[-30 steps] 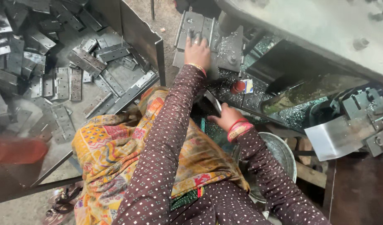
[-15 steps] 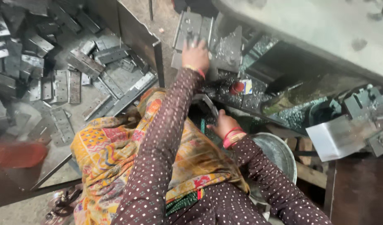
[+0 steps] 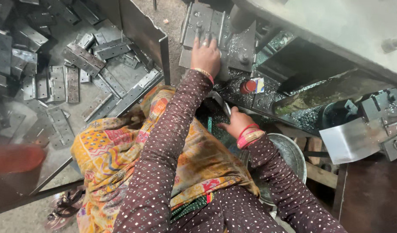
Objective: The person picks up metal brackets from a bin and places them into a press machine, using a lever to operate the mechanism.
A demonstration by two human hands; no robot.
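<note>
Landmark is the machine bed (image 3: 233, 56): the left hand (image 3: 206, 55) lies flat on a metal plate (image 3: 203, 26) on it, the right hand (image 3: 236, 124) is just below its near edge. Left of the bed sits a tray (image 3: 142, 30) with hinge plates (image 3: 82, 58) in it. A small capped container (image 3: 251, 86) stands on the bed's near part; a metal bowl (image 3: 289, 153) lies below the bed, right of the right hand.

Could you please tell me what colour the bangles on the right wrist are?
The bangles on the right hand are pink and red, seen in the head view.
</note>
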